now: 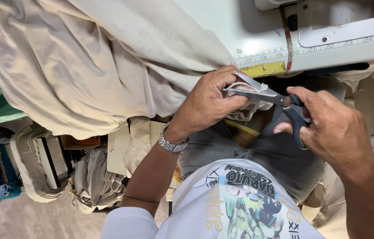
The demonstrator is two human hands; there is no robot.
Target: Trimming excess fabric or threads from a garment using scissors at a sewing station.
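Left hand (207, 104) grip pinching beige fabric edge (251, 86), right hand (333, 128) grip holding scissors (269, 95), blades parted around it; risk judged: nicked thumb if cloth slips

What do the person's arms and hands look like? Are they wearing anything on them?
Both hands are bare, with no gloves and no rings showing. The left hand has a silver metal link watch around its wrist. Higher up that arm sits the short white sleeve of a printed T-shirt. The right hand has a bare wrist and forearm; no sleeve shows there.
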